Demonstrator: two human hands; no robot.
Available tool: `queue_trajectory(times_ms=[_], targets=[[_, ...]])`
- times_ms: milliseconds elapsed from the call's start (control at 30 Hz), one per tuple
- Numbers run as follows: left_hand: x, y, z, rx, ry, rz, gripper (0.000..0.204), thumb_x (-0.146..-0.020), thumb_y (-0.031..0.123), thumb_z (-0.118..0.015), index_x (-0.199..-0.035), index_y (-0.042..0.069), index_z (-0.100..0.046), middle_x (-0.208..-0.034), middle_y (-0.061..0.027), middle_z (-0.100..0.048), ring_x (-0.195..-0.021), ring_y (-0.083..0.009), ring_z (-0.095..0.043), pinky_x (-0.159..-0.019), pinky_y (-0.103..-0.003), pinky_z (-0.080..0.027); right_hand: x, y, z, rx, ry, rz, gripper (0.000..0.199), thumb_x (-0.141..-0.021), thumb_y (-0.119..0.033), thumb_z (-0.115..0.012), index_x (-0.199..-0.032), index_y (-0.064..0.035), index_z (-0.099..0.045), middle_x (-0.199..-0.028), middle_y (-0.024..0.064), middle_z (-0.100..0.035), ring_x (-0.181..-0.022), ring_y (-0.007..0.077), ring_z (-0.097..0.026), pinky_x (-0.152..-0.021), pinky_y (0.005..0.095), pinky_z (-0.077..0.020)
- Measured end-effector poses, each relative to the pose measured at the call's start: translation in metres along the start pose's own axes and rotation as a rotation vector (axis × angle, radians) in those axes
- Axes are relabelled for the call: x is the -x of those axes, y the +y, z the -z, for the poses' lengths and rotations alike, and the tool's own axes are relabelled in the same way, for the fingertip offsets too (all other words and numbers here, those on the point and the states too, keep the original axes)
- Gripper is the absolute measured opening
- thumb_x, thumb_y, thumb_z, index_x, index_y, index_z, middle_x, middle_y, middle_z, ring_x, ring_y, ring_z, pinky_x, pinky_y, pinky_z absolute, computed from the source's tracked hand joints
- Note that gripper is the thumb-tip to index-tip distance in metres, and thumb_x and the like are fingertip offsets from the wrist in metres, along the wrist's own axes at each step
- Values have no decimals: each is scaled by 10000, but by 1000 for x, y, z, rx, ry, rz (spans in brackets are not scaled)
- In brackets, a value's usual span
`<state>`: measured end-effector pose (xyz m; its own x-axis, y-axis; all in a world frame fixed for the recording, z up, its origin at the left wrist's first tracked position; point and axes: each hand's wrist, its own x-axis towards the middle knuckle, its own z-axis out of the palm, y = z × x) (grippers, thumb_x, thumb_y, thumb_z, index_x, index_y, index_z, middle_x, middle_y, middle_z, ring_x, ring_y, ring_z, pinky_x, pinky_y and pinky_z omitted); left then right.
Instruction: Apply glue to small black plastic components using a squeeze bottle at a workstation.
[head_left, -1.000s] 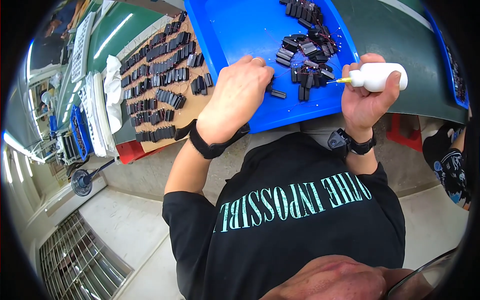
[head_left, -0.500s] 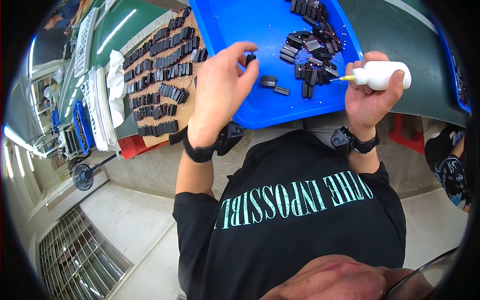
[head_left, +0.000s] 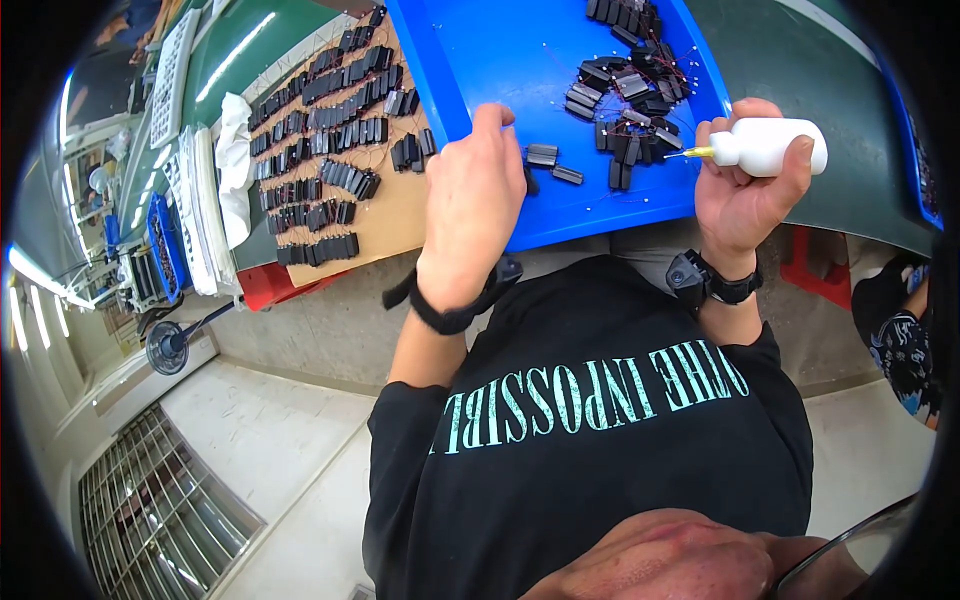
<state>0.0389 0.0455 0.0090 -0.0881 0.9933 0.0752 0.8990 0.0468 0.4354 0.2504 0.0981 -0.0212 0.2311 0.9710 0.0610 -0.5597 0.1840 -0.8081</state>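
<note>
"Green tabletop (head_left: 790, 90) curves across the upper part of the view, reaching past 10 and 2 o'clock. What is the biggest thing on it?"

"An open blue tray (head_left: 480, 60), between 12 and 1 o'clock. Beside it, near 11 o'clock, lies a brown cardboard sheet (head_left: 395, 220) carrying rows of black wired pieces (head_left: 335, 118)."

"And the hands?"

"The left hand (head_left: 470, 195) is at 12 o'clock, back upward, over the tray's left edge, fingers curled. One dark piece (head_left: 531, 181) shows at its 3 o'clock side; I cannot tell whether the fingers pinch it."

"The other?"

"The right hand (head_left: 738, 205), at 2 o'clock, has its fingers and thumb wrapped round a white bottle (head_left: 765, 147), gripping it on its side."

"What else is in the tray?"

"A heap of black pieces (head_left: 629, 87) at 1 o'clock, towards the right wall. Between it and the left hand lie a few loose pieces (head_left: 567, 175)."

"Smallest detail?"

"The bottle's yellow nozzle (head_left: 704, 152), whose thin needle (head_left: 677, 156) points toward 9 o'clock, near the heap."
</note>
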Motion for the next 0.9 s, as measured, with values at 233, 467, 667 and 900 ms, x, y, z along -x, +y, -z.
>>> queue_trajectory(times_ms=[233,467,667,900], targets=[[10,6,-9,-61,-87,-499,87,-872,85,-570,-943,37,-582,-673,-150,-638,-618,-340,-635,-564,-409,-510,0,-2,1,0,-30,-6,623,-893,-579,-505,-938,33,-615,-539,-46,-306,-514,84,-331,-535,265,-287],[1,22,17,94,-303,-244,57,-847,76,-596,-904,74,-603,-764,-103,-650,-730,-262,-643,-600,-347,-517,1,-1,2,19,-18,-29,624,-892,-581,-502,-949,31,-612,-541,-47,-302,-514,86,-332,-539,262,-291],[12,2,38,310,-97,-172,72,-826,64,-603,-897,76,-605,-797,-79,-636,-778,-251,-626,-632,-328,-520,3,-1,-1,16,-2,-31,621,-894,-578,-502,-946,32,-611,-543,-46,-299,-515,82,-325,-539,260,-289],[15,-17,24,-276,-248,-482,188,-797,81,-638,-983,107,-642,-831,-52,-583,-792,-218,-592,-639,-332,-503,6,-2,-5,12,-10,-39,622,-894,-577,-504,-941,34,-610,-545,-45,-298,-516,78,-321,-534,259,-284]])
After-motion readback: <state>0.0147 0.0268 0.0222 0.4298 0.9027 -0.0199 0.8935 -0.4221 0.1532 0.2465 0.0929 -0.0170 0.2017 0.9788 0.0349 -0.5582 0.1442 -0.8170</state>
